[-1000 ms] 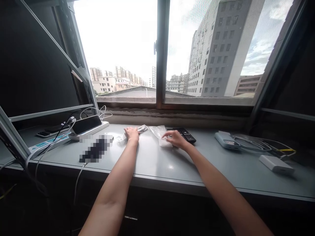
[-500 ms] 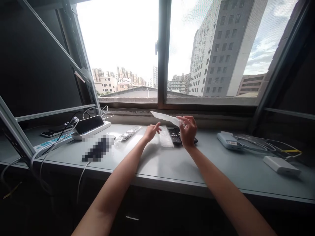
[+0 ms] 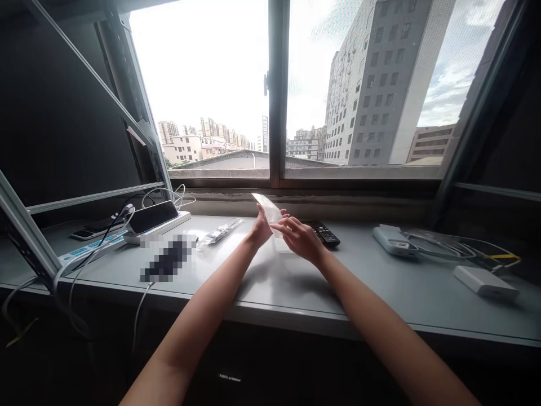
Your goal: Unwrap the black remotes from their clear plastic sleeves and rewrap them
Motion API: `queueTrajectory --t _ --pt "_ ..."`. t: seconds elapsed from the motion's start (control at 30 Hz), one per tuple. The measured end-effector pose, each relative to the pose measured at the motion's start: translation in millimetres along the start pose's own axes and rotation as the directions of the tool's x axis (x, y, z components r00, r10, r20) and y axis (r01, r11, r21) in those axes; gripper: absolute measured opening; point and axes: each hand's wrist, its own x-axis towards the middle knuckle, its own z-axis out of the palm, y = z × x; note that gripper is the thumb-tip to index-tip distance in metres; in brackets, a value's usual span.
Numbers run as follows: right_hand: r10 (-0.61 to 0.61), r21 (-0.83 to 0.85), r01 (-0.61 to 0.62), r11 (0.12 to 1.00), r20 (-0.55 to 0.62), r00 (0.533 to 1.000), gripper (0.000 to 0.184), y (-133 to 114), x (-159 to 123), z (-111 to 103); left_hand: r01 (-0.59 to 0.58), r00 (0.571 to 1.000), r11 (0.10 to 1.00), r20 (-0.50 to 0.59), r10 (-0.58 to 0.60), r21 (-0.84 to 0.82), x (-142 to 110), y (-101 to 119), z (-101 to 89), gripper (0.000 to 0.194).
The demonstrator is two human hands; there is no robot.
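Between my two hands a thin, translucent white plastic bag [image 3: 267, 207] is held tilted above the desk. My left hand [image 3: 260, 228] grips it from the left, thumb on the near side and fingertips showing behind it. From the right, my right hand [image 3: 301, 239] has its fingers on the bag's lower end, near the left palm. Just beyond my right hand a black remote control [image 3: 327, 234] lies on the desk, its left part hidden by that hand. Another clear bag [image 3: 282, 247] lies flat beneath my hands, mostly covered.
Left on the grey desk [image 3: 363, 293] are a clear packet [image 3: 224, 230], a blurred-out dark item [image 3: 168, 258] on a cable, a propped phone [image 3: 156, 216] and a power strip [image 3: 91, 246]. At right sit a light-blue device [image 3: 393, 241], coiled cables [image 3: 456, 246] and a white box [image 3: 486, 282].
My right hand has brought the white bag down and left to my left hand, which now grips it too. Before, the left hand was empty. More of the remote's right end shows.
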Motion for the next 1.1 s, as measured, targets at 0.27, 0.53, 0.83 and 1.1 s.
queueTrajectory --t 0.27,0.53,0.83,1.1 --pt "0.131 -0.026 -0.129 0.991 0.147 0.980 0.052 -4.7 2.5 -1.9 -0.074 0.991 0.997 -0.115 0.070 -0.025 -0.6 5.9 1.3 0.057" --pt "0.049 -0.081 -0.033 0.996 0.209 0.977 0.032 -5.4 -0.2 -4.4 -0.197 0.960 0.979 -0.213 0.183 -0.049 5.5 8.1 -8.0 0.061" --pt "0.081 -0.133 -0.054 0.990 0.205 0.975 0.043 -9.5 3.4 -2.3 -0.182 0.960 0.983 -0.223 0.171 -0.027 1.7 13.4 -5.0 0.050" --pt "0.078 -0.079 -0.060 0.995 0.254 0.964 0.049 -13.9 5.2 -1.3 -0.170 0.973 0.985 -0.162 0.165 -0.018 0.8 11.9 -1.1 0.055"
